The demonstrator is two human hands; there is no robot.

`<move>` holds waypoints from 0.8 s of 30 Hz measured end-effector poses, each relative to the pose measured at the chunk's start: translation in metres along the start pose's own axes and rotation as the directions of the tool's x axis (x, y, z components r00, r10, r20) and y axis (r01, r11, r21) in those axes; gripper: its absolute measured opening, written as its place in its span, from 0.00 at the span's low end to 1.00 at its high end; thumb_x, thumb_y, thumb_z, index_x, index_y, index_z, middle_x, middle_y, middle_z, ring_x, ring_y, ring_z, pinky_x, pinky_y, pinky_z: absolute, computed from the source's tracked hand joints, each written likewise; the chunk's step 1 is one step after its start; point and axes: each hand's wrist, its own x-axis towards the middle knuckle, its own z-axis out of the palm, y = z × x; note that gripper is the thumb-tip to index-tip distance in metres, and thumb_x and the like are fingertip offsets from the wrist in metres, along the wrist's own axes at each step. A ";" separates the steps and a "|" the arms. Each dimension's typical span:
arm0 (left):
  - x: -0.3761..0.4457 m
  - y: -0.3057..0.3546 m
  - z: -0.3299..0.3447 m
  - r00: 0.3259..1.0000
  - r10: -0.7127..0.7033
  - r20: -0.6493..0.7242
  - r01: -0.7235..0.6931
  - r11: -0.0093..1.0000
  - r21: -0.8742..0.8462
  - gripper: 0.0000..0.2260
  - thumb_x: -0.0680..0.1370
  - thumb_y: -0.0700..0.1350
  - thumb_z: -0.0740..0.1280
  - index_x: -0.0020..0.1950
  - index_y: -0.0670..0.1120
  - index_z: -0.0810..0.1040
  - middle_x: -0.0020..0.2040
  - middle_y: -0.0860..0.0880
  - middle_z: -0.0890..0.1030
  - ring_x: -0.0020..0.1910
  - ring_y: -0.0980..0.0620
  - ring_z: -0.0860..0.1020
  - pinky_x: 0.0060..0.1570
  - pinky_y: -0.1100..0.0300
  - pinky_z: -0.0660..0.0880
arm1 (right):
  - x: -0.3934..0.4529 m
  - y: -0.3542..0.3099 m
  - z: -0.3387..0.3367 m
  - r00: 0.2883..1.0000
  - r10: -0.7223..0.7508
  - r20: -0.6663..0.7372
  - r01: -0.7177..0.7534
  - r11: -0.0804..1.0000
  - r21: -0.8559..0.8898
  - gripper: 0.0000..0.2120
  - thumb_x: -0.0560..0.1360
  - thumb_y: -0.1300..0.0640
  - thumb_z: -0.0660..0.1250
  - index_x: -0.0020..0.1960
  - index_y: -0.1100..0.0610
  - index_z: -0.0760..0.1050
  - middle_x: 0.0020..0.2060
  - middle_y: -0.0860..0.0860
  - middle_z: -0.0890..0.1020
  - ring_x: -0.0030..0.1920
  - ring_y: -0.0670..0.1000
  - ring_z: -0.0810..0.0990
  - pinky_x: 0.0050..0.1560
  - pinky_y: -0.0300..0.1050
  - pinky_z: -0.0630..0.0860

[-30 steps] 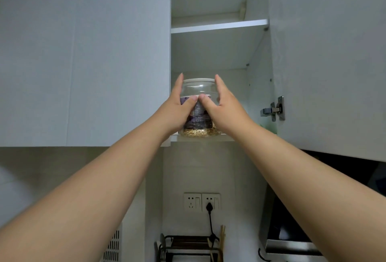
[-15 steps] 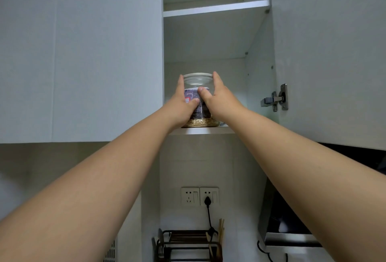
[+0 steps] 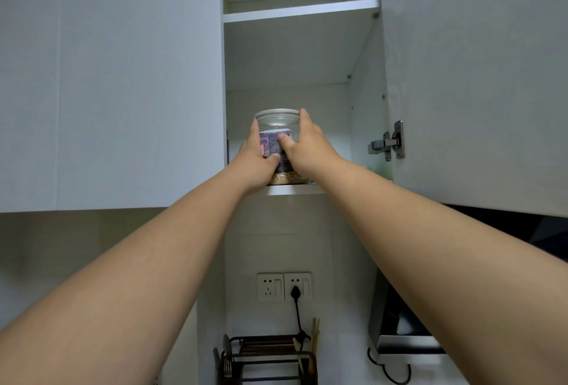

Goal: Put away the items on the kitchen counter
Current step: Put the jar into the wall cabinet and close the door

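Jar: clear round glass jar (image 3: 278, 126) with a pale lid and a dark printed label, a layer of tan grain-like contents at its bottom; it stands upright on the lower shelf of the open wall cabinet, near the shelf's front edge.
Left hand: the left hand (image 3: 256, 158) presses against the jar's left side, fingers reaching up toward the lid and thumb laid across the label, so it clasps the jar.
Right hand: the right hand (image 3: 307, 145) wraps the jar's right side, fingertips at the lid's rim and thumb on the label just beside the left thumb, also clasping the jar.
Lower shelf: flat white cabinet shelf (image 3: 295, 189) bearing the jar; the part to the right of the jar is bare.
Upper shelf: second white board (image 3: 301, 11) higher up.
Doors: closed white cabinet door (image 3: 110, 77) at left; open white cabinet door (image 3: 473, 77) at right, with a metal hinge (image 3: 388, 143) on its inner face.
Below the cabinet: two white wall sockets (image 3: 284, 286), the right one holding a black plug with a cord hanging down; a dark wire rack (image 3: 267, 357) beneath with utensils and chopsticks at its sides.
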 end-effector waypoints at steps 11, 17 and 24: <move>-0.068 0.045 -0.018 0.939 0.140 -0.313 -0.138 0.990 0.028 0.16 0.80 0.41 0.64 0.67 0.48 0.75 0.59 0.48 0.79 0.51 0.53 0.79 0.53 0.63 0.74 | -0.101 -0.004 -0.042 0.911 -0.308 -0.273 0.320 0.947 -0.001 0.10 0.78 0.55 0.63 0.55 0.54 0.80 0.53 0.49 0.81 0.57 0.52 0.76 0.60 0.52 0.73; -0.130 0.079 0.001 0.978 0.099 -0.186 -0.113 0.991 -0.067 0.08 0.81 0.44 0.65 0.44 0.45 0.80 0.32 0.49 0.80 0.26 0.54 0.77 0.33 0.58 0.76 | -0.172 0.011 -0.069 0.996 0.000 -0.094 0.029 0.952 0.306 0.09 0.80 0.55 0.62 0.47 0.51 0.81 0.36 0.47 0.83 0.37 0.45 0.78 0.38 0.42 0.71; -0.207 0.126 0.051 0.995 0.098 0.024 -0.101 0.975 0.197 0.11 0.81 0.54 0.61 0.46 0.53 0.82 0.40 0.55 0.84 0.41 0.56 0.81 0.48 0.52 0.80 | -0.252 0.052 -0.121 0.956 0.286 0.065 -0.275 0.793 0.544 0.11 0.79 0.59 0.62 0.47 0.53 0.83 0.32 0.49 0.83 0.37 0.48 0.79 0.42 0.43 0.75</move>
